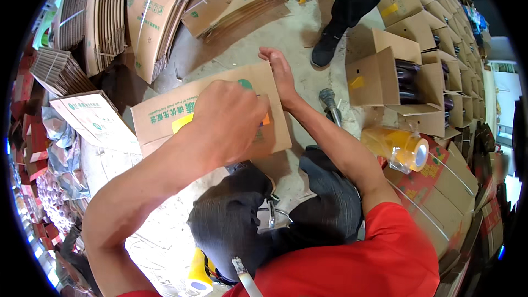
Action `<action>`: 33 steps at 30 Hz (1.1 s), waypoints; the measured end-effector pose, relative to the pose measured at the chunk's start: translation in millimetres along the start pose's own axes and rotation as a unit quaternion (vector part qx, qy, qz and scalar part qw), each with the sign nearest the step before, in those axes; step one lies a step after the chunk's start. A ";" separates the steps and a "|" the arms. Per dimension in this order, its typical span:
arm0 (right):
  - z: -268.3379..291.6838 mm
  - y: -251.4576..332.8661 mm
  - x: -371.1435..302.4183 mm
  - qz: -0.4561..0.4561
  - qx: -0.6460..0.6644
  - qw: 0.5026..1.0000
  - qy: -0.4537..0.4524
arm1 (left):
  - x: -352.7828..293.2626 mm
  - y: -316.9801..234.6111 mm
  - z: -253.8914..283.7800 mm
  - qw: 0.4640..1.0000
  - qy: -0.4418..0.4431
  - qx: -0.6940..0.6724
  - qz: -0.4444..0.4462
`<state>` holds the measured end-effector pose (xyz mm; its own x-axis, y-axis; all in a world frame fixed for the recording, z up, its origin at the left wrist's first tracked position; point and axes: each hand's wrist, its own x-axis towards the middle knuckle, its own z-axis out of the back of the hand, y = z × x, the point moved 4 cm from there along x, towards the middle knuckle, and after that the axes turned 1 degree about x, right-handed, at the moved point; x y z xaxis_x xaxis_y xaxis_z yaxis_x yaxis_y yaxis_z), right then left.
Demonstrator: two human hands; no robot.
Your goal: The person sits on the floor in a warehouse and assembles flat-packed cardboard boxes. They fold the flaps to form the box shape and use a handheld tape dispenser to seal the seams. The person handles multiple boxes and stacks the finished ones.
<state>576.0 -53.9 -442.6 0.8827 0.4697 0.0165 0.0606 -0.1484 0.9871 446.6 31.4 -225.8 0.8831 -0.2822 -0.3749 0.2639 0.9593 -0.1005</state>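
A brown cardboard carton (pixel 274 142) with green print stands in front of my knees. My left hand (pixel 228 115) is a closed fist over its near face, with the palm side hidden, so I cannot make out what the fingers hold. Beside that fist, a strip of yellow tape (pixel 182 123) lies on the cardboard, and a small orange patch (pixel 265 120) shows on the other side. My right hand (pixel 279 74) lies along the carton's right end, fingers stretched out and holding nothing.
Strapped stacks of flat cartons (pixel 157 22) stand far left. A person's dark shoes (pixel 328 44) are ahead. At right are open cartons (pixel 371 79) of dark purple, eggplant-like vegetables (pixel 407 79) and wrapped yellow tape rolls (pixel 401 148). A cigarette (pixel 247 279) juts in below.
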 end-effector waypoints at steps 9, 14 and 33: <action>6.4 76.6 -82.1 -0.239 -0.140 0.961 0.021 | -22.8 0.3 7.5 0.982 -0.181 0.012 -0.056; -4.7 93.3 -101.2 -0.290 -0.187 0.937 0.049 | -2.6 3.8 -9.8 0.993 -0.111 0.015 -0.045; -1.2 70.3 -111.6 -0.157 -0.240 0.958 -0.031 | -17.9 16.6 -15.9 0.987 0.056 0.151 0.013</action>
<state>481.2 -115.7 -374.8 0.8827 0.3709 -0.2886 0.1202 0.4155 0.9016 429.0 52.5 -235.5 0.8476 -0.2379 -0.4742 0.3598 0.9146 0.1843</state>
